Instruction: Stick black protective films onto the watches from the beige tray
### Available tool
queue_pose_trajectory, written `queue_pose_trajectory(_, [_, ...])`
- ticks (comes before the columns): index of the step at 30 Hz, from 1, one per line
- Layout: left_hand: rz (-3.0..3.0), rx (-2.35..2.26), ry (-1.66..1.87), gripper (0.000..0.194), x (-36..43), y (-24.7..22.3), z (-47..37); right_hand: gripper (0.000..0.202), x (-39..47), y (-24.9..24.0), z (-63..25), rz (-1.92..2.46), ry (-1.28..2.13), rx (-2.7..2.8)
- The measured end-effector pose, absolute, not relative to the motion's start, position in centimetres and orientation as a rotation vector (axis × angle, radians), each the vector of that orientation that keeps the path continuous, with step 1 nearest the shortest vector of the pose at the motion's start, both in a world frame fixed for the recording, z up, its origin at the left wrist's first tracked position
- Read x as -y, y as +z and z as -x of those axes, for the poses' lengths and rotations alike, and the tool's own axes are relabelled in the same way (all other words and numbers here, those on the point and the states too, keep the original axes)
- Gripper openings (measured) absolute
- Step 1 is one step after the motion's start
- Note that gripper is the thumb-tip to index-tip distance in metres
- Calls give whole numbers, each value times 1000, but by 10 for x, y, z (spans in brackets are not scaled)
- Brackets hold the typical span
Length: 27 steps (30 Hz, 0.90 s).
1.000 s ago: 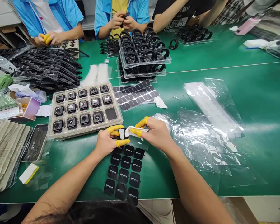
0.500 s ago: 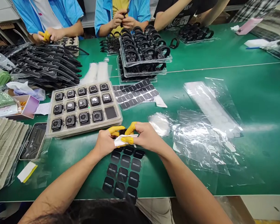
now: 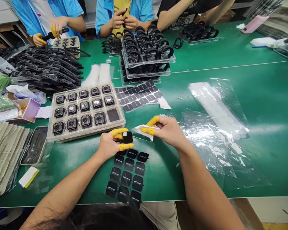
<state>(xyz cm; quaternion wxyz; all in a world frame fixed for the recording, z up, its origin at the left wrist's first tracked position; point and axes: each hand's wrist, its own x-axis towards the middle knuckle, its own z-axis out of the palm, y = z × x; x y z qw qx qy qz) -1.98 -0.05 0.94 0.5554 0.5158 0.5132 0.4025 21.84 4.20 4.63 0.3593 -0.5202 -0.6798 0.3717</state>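
Note:
With yellow finger cots on its fingers, my left hand (image 3: 109, 143) is closed on a black smartwatch body (image 3: 128, 137), its dark glossy face turned up. To the right, my right hand (image 3: 166, 129), also in yellow cots, pinches a folded white cloth (image 3: 145, 130), apart from the watch. Just below my left hand lies a clear sheet of black square screen films (image 3: 126, 179) marked HiFuture. Beyond it stands a beige tray (image 3: 86, 129) with rows of watch bodies lying in its pockets; the front right pocket (image 3: 114, 115) holds none.
Clear plastic sheets (image 3: 206, 140) cover the table on the right. More film sheets (image 3: 139, 95) lie behind the tray. Stacked trays of banded watches (image 3: 146, 64) stand further back. A pile of black straps (image 3: 48, 67) and stacked trays (image 3: 7, 156) occupy the left. Co-workers sit opposite.
My right hand has moved right with the white cloth, away from the smartwatch body. The watch in my left hand is now uncovered. One co-worker's hands have moved apart, with a black strap between them.

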Motion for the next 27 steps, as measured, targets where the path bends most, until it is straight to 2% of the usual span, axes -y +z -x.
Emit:
queue_pose_trajectory(3, [-1239,-1213,963,66,1,9,21,27,-35,49,-211,1279,935,1734])
queue_pose_trajectory(7, [-1359,-1209,975,63,1,6,24,17,-25,41,-181,1036,890,2021])
queue_pose_trajectory(13, [-1238,-1217,962,63,0,7,22,19,-27,34,-179,1274,367,1864])
queue_pose_trajectory(18, [-1336,-1226,1006,54,1,8,22,17,-23,32,-173,1127,560,2019])
queue_pose_trajectory(22, [-1272,-1242,1023,59,2,6,22,22,-24,32,-175,1457,354,1865])
queue_pose_trajectory(27, [-1303,-1218,1036,57,2,4,21,21,-20,31,-169,1207,534,2083])
